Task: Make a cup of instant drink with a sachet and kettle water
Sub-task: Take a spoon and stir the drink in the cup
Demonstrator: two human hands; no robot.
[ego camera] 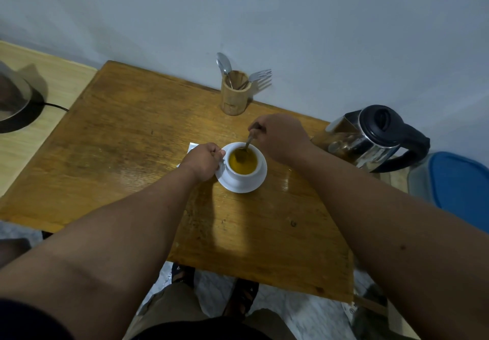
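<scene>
Left grip (205,161) closed on cup (243,166) handle, right grip (277,137) pinching spoon (244,149) in drink. Risk: hard stir slops over rim onto saucer (239,186).

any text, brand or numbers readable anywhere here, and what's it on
No readable text anywhere in this view.
Kettle: no brand or label shows on its steel body or black lid.
White paper under the left hand, possibly the sachet: the visible part looks blank.
Cup, saucer, wooden holder: plain, no marks.
Sandals: a pale mark, too small and blurred to read.
</scene>
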